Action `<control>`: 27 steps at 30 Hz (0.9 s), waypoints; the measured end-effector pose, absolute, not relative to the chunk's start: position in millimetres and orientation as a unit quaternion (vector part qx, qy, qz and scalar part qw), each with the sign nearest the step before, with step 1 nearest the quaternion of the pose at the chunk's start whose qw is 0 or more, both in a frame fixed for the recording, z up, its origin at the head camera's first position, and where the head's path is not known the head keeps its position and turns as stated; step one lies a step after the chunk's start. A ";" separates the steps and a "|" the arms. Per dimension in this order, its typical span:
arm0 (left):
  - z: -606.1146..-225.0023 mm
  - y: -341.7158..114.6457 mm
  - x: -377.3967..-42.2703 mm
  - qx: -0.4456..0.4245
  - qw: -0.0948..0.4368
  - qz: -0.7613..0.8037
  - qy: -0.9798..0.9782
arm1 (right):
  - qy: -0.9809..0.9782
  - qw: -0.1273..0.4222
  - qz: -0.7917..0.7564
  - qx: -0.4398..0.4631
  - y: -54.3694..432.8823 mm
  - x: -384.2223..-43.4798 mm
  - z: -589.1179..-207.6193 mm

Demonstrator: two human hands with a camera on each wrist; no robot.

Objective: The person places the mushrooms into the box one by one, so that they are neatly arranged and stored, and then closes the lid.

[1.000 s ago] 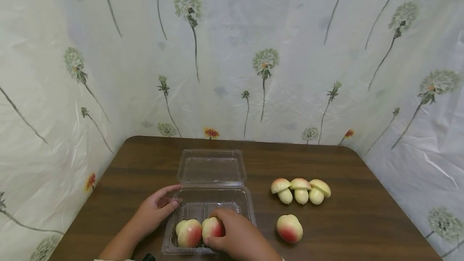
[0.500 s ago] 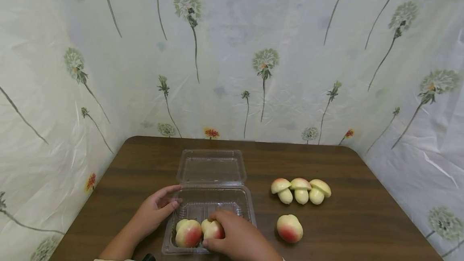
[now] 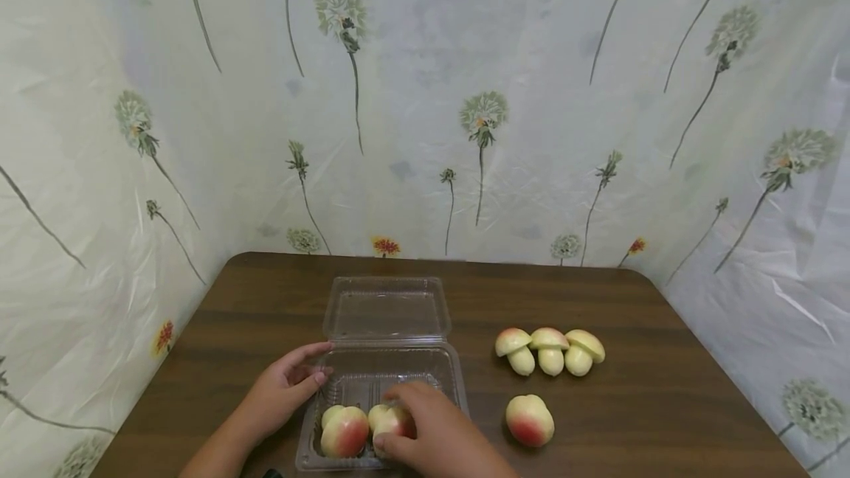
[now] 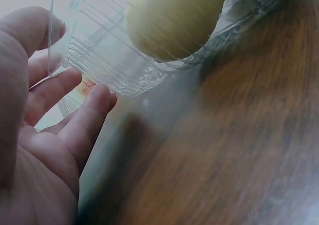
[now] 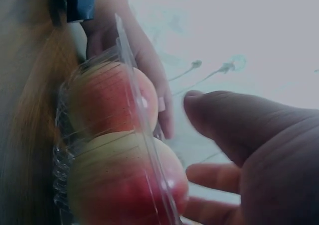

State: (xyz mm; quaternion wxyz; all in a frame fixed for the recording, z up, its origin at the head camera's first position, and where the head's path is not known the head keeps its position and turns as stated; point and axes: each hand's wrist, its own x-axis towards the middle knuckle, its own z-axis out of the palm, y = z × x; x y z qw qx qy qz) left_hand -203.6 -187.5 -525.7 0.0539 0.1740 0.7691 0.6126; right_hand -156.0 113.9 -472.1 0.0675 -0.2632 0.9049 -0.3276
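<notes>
A clear plastic clamshell box [image 3: 458, 382] lies on the table with its lid [image 3: 388, 308] folded back. Two yellow toy mushrooms with red-blushed caps sit side by side at its near end: a left mushroom [image 3: 345, 434] and a right mushroom [image 3: 392, 423]. My left hand [image 3: 279, 389] holds the box by its left rim, the rim passing between the fingers in the left wrist view. Over the right mushroom is my right hand [image 3: 432, 426]. In the right wrist view its thumb [image 5: 214, 115] stands away from the mushroom, and the other fingertips are at its edge.
On the brown wooden table [image 3: 598, 426], right of the box, one toy mushroom [image 3: 529, 420] rests cap up. Behind it three more mushrooms [image 3: 550, 351] lie in a row. A flowered sheet [image 3: 425, 94] hangs around the table's back and sides.
My right hand has eased its fingers off the right mushroom, which has turned slightly in the box. The left hand stays at the rim.
</notes>
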 end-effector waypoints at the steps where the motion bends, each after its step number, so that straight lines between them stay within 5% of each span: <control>1: -525.8 -187.5 -203.6 0.173 0.054 0.612 0.770 | 0.902 0.064 -0.334 -0.265 114.6 -155.6 -471.2; 9: -526.3 -187.2 -204.2 0.161 0.052 0.610 0.774 | 0.870 0.044 -0.419 -0.255 124.6 -151.4 -464.9; 27: -528.6 -187.9 -204.4 0.173 0.046 0.615 0.768 | 0.858 -0.197 -0.383 -0.279 158.4 -144.3 -487.4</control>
